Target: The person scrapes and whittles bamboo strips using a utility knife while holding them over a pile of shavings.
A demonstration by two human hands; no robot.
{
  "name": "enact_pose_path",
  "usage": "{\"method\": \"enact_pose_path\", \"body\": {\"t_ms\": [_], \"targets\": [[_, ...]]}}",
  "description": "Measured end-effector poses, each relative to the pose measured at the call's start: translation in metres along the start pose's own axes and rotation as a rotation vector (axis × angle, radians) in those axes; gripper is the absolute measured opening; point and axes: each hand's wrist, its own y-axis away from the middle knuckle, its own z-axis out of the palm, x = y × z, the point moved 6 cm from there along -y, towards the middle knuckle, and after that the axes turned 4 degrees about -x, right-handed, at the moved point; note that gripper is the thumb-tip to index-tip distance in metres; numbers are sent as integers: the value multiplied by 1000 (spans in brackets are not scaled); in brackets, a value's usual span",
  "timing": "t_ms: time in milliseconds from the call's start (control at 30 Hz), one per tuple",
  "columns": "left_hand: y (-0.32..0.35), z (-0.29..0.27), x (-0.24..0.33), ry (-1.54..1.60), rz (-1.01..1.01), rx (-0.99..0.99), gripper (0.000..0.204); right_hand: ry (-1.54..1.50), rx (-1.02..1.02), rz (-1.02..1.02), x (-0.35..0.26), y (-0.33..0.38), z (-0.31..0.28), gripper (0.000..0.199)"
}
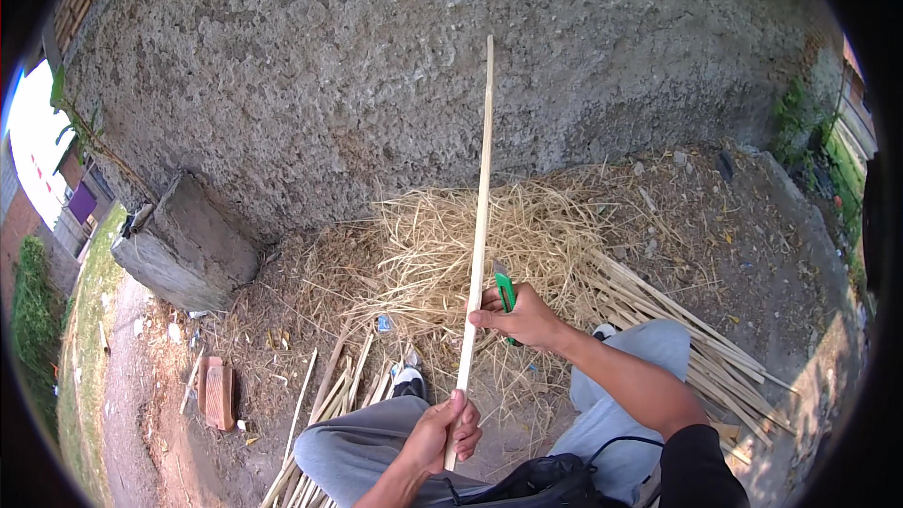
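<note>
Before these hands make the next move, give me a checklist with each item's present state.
1. Left hand gripping the wooden strip near its lower end: ok.
2. Right hand holding the green cutter: ok; its fingers also touch the strip.
3. Left hand away from the cutter's blade: ok, it sits well below.
4. Blade sharp enough: cannot tell, too small in view.
5. Strip's far tip not touching the wall: cannot tell from this angle.
6. Ground free of shavings: not ok, a heap lies beyond the feet.
</note>
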Motion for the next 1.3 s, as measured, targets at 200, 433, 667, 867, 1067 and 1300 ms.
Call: {"method": "enact_pose_path", "body": {"t_ms": [200,433,667,867,1067,1300], "targets": [[4,10,13,-276,53,158,43,97,19,25,2,-5,0,36],[7,7,21,-114,73,77,46,685,99,-252,-35,11,11,26],[4,10,21,-231,98,158,47,1339,207,-490,-35,43,40,22],[2,8,18,-278,111,171,47,1395,165,-495,-34,48,55,29],[2,9,16,-300,109,197,48,1380,234,-328,-25,46,52,32],[0,4,12,-525,232,281,51,1512,361,-491,-29,43,52,30]]}}
